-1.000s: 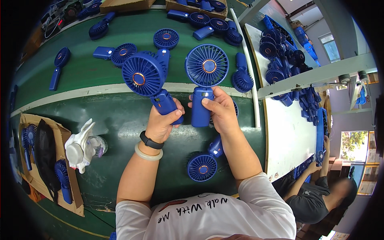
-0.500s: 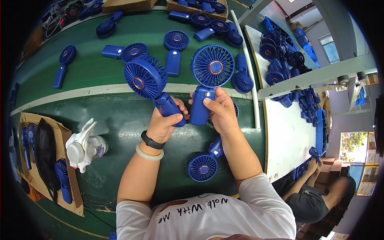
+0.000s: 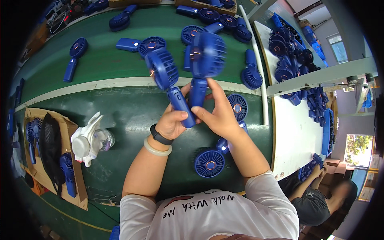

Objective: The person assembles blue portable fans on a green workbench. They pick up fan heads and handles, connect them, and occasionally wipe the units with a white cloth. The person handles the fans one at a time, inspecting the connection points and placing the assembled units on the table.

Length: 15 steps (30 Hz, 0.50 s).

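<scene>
My left hand (image 3: 173, 121) is closed round the handle of a blue handheld fan (image 3: 181, 107), its round slatted head tilted up and to the left. Beside it, my right hand (image 3: 218, 116) grips the handle of a second blue handheld fan (image 3: 198, 93). That fan's head is turned partly side-on and blurred by motion. Both handles are close together, upright above the dark green bench (image 3: 124, 132). Just right of my right hand lies another blue fan (image 3: 237, 107), its handle partly hidden by my forearm. One more fan (image 3: 209, 163) rests between my forearms.
Beyond a pale strip, several blue fans lie on a green surface (image 3: 104, 52). At left are an opened cardboard box (image 3: 82, 180) with fans and a black mesh pouch, and a clear jar (image 3: 107, 140) beside white gloves (image 3: 86, 140). A co-worker (image 3: 310, 200) sits by a white table (image 3: 294, 140) at right.
Both held fans have been turned in my hands, so their fronts and lit displays no longer face me. The handles have come closer together. The whole view has shifted a little.
</scene>
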Each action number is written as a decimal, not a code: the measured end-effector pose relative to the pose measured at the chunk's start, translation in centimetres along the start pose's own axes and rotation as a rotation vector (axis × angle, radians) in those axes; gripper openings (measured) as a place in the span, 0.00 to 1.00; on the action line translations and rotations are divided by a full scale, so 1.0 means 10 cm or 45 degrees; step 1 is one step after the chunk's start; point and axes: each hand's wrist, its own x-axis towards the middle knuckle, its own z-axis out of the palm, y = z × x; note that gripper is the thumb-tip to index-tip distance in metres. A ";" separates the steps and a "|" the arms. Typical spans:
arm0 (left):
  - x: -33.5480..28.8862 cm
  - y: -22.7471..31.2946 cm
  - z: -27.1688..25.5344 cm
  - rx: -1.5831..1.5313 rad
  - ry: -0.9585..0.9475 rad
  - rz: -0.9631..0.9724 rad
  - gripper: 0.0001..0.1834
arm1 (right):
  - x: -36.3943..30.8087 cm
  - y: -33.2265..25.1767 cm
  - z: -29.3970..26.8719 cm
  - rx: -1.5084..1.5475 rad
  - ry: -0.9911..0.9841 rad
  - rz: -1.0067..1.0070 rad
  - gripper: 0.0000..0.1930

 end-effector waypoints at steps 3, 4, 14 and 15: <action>-0.04 0.01 -0.24 -0.219 -0.087 -0.111 0.40 | 0.06 -0.07 -0.03 0.010 -0.049 -0.082 0.46; -0.04 0.02 -0.23 -0.297 -0.149 -0.129 0.40 | 0.08 -0.11 -0.03 0.056 -0.021 -0.073 0.47; -0.04 0.07 -0.19 -0.611 -0.381 -0.327 0.48 | 0.24 -0.06 -0.02 0.270 -0.426 0.062 0.29; -0.02 0.07 -0.19 -0.625 -0.452 -0.362 0.48 | 0.25 -0.08 0.00 0.234 -0.405 0.025 0.25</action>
